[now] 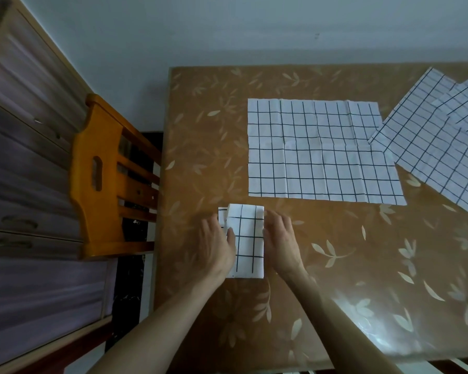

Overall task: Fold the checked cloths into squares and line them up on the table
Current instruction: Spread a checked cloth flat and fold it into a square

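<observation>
A white cloth with black checks, folded into a narrow strip (246, 240), lies near the table's left front area. My left hand (216, 244) grips its left edge, thumb on top and fingers under a lifted flap. My right hand (280, 241) lies against the strip's right edge with its fingers bent over it. An unfolded checked cloth (319, 152) is spread flat farther back. Two more unfolded checked cloths (438, 139) overlap at the right edge of view.
The table (200, 136) has a brown leaf-patterned cover. An orange wooden chair (106, 179) stands at the table's left side. A wooden cabinet with drawers (25, 157) runs along the left wall. A pale wall lies behind the table.
</observation>
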The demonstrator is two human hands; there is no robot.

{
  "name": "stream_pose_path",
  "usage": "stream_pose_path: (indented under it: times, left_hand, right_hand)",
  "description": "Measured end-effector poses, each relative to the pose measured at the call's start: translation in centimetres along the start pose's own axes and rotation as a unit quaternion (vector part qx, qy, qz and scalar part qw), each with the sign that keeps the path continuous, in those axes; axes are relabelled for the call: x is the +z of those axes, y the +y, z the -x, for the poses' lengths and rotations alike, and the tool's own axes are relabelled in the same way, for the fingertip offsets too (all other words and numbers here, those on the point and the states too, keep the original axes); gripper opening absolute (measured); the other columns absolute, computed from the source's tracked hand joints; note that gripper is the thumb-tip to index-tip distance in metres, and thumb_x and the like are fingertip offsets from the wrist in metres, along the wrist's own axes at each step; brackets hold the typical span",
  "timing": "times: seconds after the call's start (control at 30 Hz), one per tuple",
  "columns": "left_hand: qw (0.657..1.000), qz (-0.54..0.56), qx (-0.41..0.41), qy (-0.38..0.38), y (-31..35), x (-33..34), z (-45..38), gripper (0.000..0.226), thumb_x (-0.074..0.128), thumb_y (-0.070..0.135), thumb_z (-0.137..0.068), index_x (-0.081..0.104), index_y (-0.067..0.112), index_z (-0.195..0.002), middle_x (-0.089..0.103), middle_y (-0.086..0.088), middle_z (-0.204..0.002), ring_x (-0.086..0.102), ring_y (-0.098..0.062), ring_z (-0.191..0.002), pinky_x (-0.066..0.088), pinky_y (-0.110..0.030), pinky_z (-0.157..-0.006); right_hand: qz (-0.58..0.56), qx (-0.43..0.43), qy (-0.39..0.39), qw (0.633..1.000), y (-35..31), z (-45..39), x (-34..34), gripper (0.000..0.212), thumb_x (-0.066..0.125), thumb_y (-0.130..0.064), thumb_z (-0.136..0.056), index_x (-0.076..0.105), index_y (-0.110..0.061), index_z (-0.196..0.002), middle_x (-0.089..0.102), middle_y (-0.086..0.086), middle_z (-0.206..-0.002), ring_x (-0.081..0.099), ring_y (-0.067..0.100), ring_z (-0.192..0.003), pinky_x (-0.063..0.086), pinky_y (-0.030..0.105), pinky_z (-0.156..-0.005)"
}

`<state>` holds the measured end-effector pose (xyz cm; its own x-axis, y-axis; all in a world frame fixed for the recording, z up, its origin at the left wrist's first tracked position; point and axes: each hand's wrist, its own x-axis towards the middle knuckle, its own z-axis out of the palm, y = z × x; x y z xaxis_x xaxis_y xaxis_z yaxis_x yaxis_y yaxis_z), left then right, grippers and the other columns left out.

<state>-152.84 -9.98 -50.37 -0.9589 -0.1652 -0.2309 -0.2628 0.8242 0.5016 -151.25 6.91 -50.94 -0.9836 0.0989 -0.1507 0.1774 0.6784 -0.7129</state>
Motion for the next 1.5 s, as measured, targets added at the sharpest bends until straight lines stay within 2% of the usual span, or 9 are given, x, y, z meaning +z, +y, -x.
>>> stream_pose_path:
  times: [0.1, 0.37, 0.5, 0.6, 0.83, 1.0, 1.13, 1.37, 1.5]
  left_hand:
    - [0.996, 0.082, 0.010, -0.024, -0.3, -0.1, -0.7, 0.046, 0.055, 0.036, -0.102, 0.046, 0.017, -0.143, 0.054, -0.004, -0.134, 0.057, -0.022, -0.117, 0.052, -0.032, -0.095]
    - [0.995, 0.077, 0.041, -0.057, -1.6, 0.3, -2.6, 0.051, 0.051, 0.038, -0.104, 0.034, 0.029, -0.151, 0.061, -0.001, -0.134, 0.063, -0.022, -0.115, 0.057, -0.036, -0.091]
    - [0.995, 0.027, 0.081, -0.047, -2.2, 0.2, -2.7, 0.019, 0.052, 0.035, -0.104, 0.044, 0.030, -0.121, 0.061, 0.007, -0.101, 0.059, -0.011, -0.078, 0.039, -0.019, -0.056]
    - [0.995, 0.035, 0.072, -0.057, -2.0, 0.1, -3.0, 0.034, 0.051, 0.037, -0.104, 0.040, 0.031, -0.136, 0.063, 0.008, -0.109, 0.064, -0.014, -0.085, 0.049, -0.024, -0.065]
    - [0.993, 0.069, 0.075, -0.050, -2.5, -0.2, -3.2, 0.011, 0.052, 0.030, -0.104, 0.042, 0.031, -0.107, 0.055, 0.003, -0.099, 0.057, -0.011, -0.071, 0.054, -0.034, -0.056]
    - [0.991, 0.115, 0.044, -0.047, -2.2, -0.6, -3.2, 0.031, 0.051, 0.052, -0.100, 0.048, 0.033, -0.125, 0.041, -0.001, -0.136, 0.058, -0.015, -0.104, 0.060, -0.033, -0.081]
    - [0.983, 0.112, 0.130, -0.064, -1.5, -0.6, -3.7, 0.044, 0.054, 0.049, -0.100, 0.057, 0.030, -0.139, 0.053, 0.003, -0.138, 0.041, -0.019, -0.132, 0.039, -0.041, -0.113]
    - [0.958, 0.222, 0.079, -0.162, -0.1, -1.0, -3.8, 0.016, 0.066, 0.028, -0.098, 0.069, 0.015, -0.089, 0.067, -0.003, -0.082, 0.062, -0.015, -0.077, 0.049, -0.036, -0.069]
    - [0.938, 0.300, 0.007, -0.176, -0.4, -2.2, -3.3, 0.009, 0.068, 0.019, -0.096, 0.070, 0.012, -0.091, 0.070, -0.008, -0.086, 0.062, -0.012, -0.075, 0.046, -0.028, -0.066]
  right_hand:
    - [-0.034, 0.058, 0.002, 0.998, 0.3, -0.9, 0.3, 0.038, 0.054, -0.024, -0.105, 0.054, -0.025, -0.142, 0.052, -0.007, -0.123, 0.061, 0.018, -0.107, 0.056, 0.035, -0.091]
    - [0.056, -0.011, -0.073, 0.996, 0.6, -1.2, 0.9, 0.041, 0.056, -0.026, -0.104, 0.056, -0.034, -0.144, 0.045, -0.002, -0.138, 0.044, 0.019, -0.129, 0.049, 0.031, -0.097]
    - [-0.122, 0.052, -0.050, 0.990, 0.1, -1.4, 0.6, 0.043, 0.058, -0.024, -0.102, 0.042, -0.032, -0.142, 0.060, -0.011, -0.120, 0.061, 0.007, -0.107, 0.053, 0.028, -0.091]
    - [-0.204, 0.143, -0.046, 0.967, -0.3, -2.0, 0.4, 0.039, 0.057, -0.031, -0.103, 0.048, -0.028, -0.141, 0.068, -0.013, -0.113, 0.063, 0.002, -0.106, 0.049, 0.021, -0.090]
    - [-0.201, 0.154, -0.045, 0.966, -0.3, -2.5, 0.7, 0.011, 0.065, -0.035, -0.097, 0.068, -0.025, -0.093, 0.073, 0.000, -0.088, 0.069, 0.024, -0.085, 0.060, 0.042, -0.075]
    - [-0.203, 0.137, -0.037, 0.969, -0.9, -2.3, -0.3, 0.006, 0.072, -0.027, -0.095, 0.068, -0.023, -0.096, 0.075, -0.002, -0.087, 0.073, 0.012, -0.080, 0.063, 0.029, -0.067]
    - [-0.187, 0.098, -0.064, 0.975, -1.3, -2.7, -1.2, 0.013, 0.079, -0.026, -0.089, 0.069, -0.019, -0.089, 0.074, -0.003, -0.079, 0.071, 0.008, -0.071, 0.057, 0.022, -0.060]
    - [-0.171, 0.087, -0.132, 0.973, -1.0, -2.6, -2.7, 0.014, 0.076, -0.038, -0.092, 0.069, -0.029, -0.101, 0.076, -0.014, -0.087, 0.072, 0.003, -0.082, 0.058, 0.022, -0.072]
    - [-0.053, 0.074, -0.166, 0.982, 0.6, -1.6, -3.2, 0.020, 0.071, -0.043, -0.093, 0.070, -0.023, -0.089, 0.073, -0.002, -0.084, 0.069, 0.017, -0.081, 0.057, 0.043, -0.076]
